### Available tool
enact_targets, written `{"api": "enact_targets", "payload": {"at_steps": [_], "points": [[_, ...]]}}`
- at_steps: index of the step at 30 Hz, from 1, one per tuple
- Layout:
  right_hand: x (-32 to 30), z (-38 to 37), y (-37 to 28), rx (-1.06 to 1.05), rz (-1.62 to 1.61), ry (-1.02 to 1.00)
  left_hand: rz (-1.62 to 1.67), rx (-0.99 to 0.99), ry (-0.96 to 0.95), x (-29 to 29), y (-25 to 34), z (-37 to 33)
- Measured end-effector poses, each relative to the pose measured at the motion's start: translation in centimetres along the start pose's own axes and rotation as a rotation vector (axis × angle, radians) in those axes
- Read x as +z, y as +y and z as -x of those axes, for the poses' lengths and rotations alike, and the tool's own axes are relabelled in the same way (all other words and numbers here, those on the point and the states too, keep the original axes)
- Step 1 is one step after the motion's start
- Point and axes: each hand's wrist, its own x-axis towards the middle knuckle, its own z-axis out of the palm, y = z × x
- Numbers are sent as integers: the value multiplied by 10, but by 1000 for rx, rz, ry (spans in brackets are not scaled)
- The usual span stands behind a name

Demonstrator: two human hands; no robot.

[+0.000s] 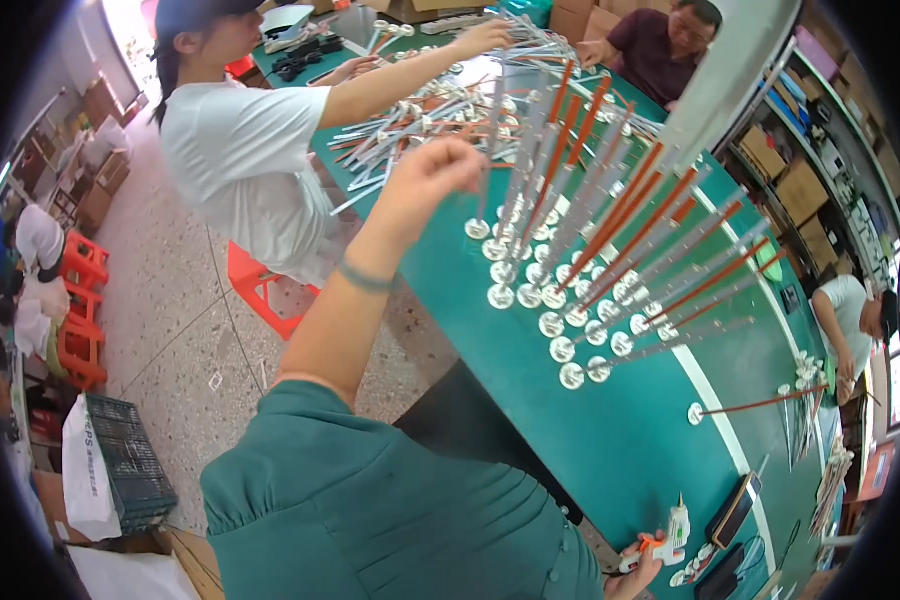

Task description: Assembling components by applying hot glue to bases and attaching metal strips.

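Roughly well along by the look of it: about thirty upright rods on round clear bases [570, 300] massed on the green table [610, 440], maybe eight with orange sleeves, one lone orange rod [760, 404] apart to the right, loose pile of unassembled rods [420, 120] left at the far end. Left hand [440, 170] raised beside the cluster, grip pinched closed near the nearest rod's top, hold uncertain; right hand [638, 572] at the lower edge, grip closed on one white glue gun [673, 535]. Also three co-workers around the table.
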Motion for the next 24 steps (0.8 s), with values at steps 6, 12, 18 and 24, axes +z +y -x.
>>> {"api": "enact_targets", "payload": {"at_steps": [6,12,18,24], "points": [[27,3,-13,-16,79,120,-994,51,255,-79,-115,-107],[65,12,-33,-32,65,302,-1749,-109,52,-97,-152,-151],[63,12,-32,-40,58,295,-1883,-114,-56,-91,-122,-150],[56,11,-28,-11,47,276,-1645,-115,179,-75,-44,-87]]}}
